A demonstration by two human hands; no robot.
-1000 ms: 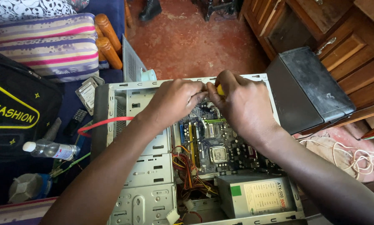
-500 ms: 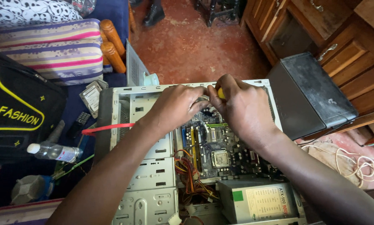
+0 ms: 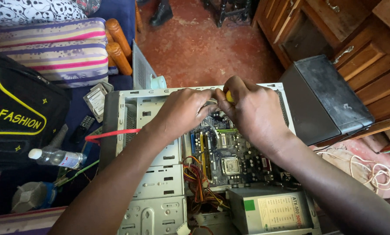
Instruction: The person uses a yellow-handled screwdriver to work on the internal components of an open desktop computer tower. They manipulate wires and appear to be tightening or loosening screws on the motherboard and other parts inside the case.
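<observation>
1. Here, both hands meet over the far end of an open computer case (image 3: 160, 182), a grey metal tower lying on its side with its panel off.
2. The right hand (image 3: 253, 111) is closed around a yellow-handled tool (image 3: 229, 96); only a small bit of yellow shows between thumb and fingers, and the tip is hidden under the hands.
3. The left hand (image 3: 184, 111) rests just beside it, fingers curled down into the case and touching the right hand's fingers; whether it pinches anything I cannot tell, since the fingertips are out of sight.
4. Below the hands lies the motherboard (image 3: 229, 156), dark, with a square metal processor socket near its middle.
5. A bundle of red, yellow and orange wires (image 3: 197, 178) runs along its left edge, toward the near end of the case.
6. At the near right sits the power supply (image 3: 271, 213), a grey box with a pale label.
7. A red cable (image 3: 112, 134) leads off to the left from under the left forearm.
8. Left of the case lie a black bag (image 3: 21, 117) with yellow trim and a clear plastic bottle (image 3: 55, 157).
9. To the right, a black box (image 3: 325, 100) leans by a wooden cabinet (image 3: 356, 39).
10. Farther off is a red floor (image 3: 203, 48).
</observation>
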